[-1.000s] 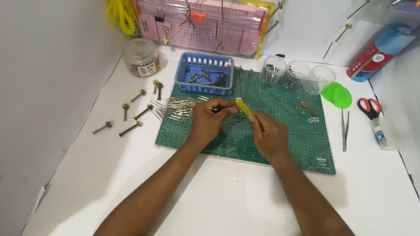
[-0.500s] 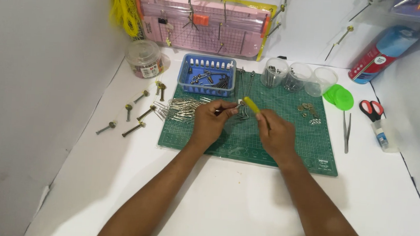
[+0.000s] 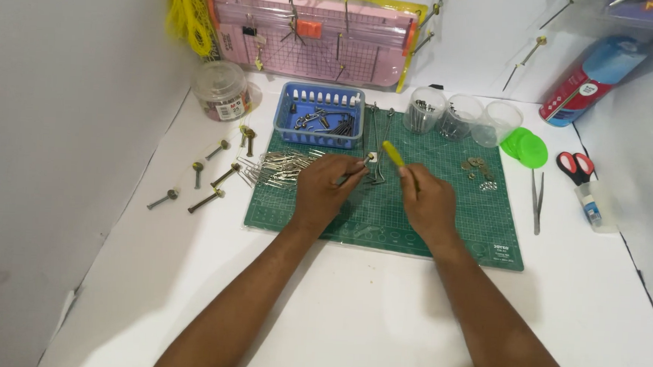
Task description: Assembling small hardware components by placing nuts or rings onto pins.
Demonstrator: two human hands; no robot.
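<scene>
A small white-tipped bolt is pinched between the fingertips of the left hand, just above the green mat. A yellow-handled tool is gripped in the closed right hand, its tip brought up beside the bolt; whether the two are touching cannot be told. The step in hand appears to be the fitting or tightening of a small part onto the bolt. A steady pinch and a true line of tool to bolt seem called for.

Just left of the grip, a heap of thin metal pins is spread on the mat, too many to count. Beyond the grip stands one blue basket, and to its right three clear cups. Further left, about six long bolts lie on the white table. Right of the grip, a few washers, one pair of tweezers and one pair of red scissors are seen.
</scene>
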